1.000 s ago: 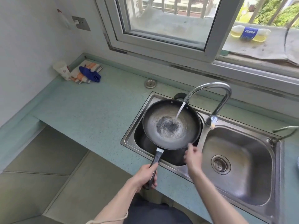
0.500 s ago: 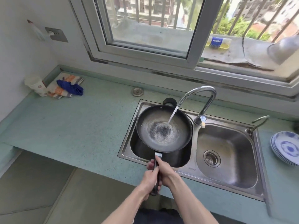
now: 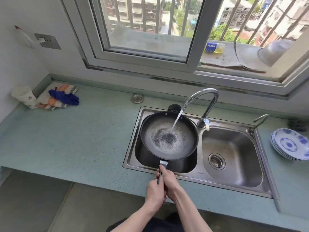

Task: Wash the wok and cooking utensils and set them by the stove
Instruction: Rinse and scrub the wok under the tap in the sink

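A dark wok (image 3: 168, 136) hangs level over the left basin of the steel double sink (image 3: 132, 163). Water from the curved tap (image 3: 203, 104) falls into the wok, where it foams over a dark patch in the middle. Both hands grip the wok's black handle, which they mostly hide. My left hand (image 3: 154, 192) holds the near end. My right hand (image 3: 168, 179) is wrapped round the handle just ahead of it, close to the wok's metal neck.
A stack of blue-and-white plates (image 3: 291, 144) sits on the counter right of the sink. At the far left corner lie a paper cup (image 3: 24, 97), a striped cloth (image 3: 53, 102) and a blue glove (image 3: 64, 97). The right basin (image 3: 234, 154) holds nothing but its drain.
A second ago my right hand was free beside the wok's rim; it has come onto the handle. The view has tilted up and right, and the plates have come into sight.
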Motion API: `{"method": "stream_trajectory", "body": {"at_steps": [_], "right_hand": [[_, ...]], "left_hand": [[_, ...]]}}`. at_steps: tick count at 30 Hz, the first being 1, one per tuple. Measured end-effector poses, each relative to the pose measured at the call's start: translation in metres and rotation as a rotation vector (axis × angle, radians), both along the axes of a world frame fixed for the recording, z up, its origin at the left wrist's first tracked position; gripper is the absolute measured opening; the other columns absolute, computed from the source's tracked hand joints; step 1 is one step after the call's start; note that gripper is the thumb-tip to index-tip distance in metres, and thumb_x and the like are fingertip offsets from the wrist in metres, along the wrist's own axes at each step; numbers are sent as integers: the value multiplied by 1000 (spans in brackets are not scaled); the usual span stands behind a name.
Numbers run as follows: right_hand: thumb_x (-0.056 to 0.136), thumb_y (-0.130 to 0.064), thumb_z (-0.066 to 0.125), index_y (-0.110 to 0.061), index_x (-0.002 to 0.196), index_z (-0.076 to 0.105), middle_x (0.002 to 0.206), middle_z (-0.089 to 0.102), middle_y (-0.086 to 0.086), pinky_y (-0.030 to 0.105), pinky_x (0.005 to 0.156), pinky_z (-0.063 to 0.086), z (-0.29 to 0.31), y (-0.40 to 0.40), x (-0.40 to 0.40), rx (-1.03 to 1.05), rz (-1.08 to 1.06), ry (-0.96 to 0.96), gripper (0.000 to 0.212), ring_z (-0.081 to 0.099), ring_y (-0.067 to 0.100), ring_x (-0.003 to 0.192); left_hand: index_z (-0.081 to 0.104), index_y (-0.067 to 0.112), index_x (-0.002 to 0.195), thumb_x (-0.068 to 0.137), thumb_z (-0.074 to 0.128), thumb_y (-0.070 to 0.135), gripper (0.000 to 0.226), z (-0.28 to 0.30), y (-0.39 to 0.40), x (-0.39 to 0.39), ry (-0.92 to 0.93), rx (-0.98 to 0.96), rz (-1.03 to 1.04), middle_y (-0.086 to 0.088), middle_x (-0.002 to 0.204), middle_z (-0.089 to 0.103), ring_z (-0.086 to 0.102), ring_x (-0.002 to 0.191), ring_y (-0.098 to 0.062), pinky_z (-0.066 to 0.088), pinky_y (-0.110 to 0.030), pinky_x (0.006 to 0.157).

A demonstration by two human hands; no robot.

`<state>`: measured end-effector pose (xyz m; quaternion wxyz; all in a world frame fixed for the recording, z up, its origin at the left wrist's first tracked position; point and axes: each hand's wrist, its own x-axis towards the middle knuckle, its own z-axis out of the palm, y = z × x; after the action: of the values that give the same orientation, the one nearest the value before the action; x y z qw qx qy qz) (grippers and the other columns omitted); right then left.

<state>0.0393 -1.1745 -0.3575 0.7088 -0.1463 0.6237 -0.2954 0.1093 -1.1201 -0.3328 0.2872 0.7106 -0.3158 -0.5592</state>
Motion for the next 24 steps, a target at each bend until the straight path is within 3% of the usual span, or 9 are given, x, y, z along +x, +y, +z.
{"method": "stream_trajectory", "body": {"at_steps": [5,8,11,16,20,24], "right_hand": [[101,-37,63,-7,93,69,72,65,4,25,54,49,10,-3,-7,34,-40,-160,31,59,14,58],[106,-48,47,0,96,75,75,70,9,28,54,47,8,-9,-12,-97,133,95,56,59,16,57],[108,-51,31,11,97,69,76,71,12,32,62,46,0,-15,-17,-240,263,278,74,58,18,64],[111,-37,40,5,97,72,80,68,13,27,60,48,0,-19,-13,-269,193,139,55,59,21,72],[102,-45,58,0,102,75,84,72,13,31,63,45,8,-23,0,-127,69,-85,48,64,21,70],[96,-34,71,-4,97,66,74,68,9,28,61,51,12,-30,7,-95,113,-83,31,62,18,62]], "left_hand": [[46,12,59,105,45,43,55,9,-4,-3,124,-11,58,-9,47,44,41,35,-20,32,-25,37],[47,12,63,106,45,41,52,13,-5,0,163,-12,68,-6,48,44,40,36,-19,31,-24,41],[53,9,73,106,45,39,45,15,-6,6,197,-24,70,-3,50,45,40,38,-17,30,-23,41],[52,9,79,106,46,39,41,20,-11,16,172,-54,58,-1,50,46,40,38,-15,29,-23,41],[50,12,75,105,48,37,39,22,-12,17,153,-55,26,-2,49,44,40,37,-17,29,-24,41],[46,15,72,102,50,31,35,21,-8,19,133,-60,-13,-5,51,42,38,40,-18,30,-26,42]]}}
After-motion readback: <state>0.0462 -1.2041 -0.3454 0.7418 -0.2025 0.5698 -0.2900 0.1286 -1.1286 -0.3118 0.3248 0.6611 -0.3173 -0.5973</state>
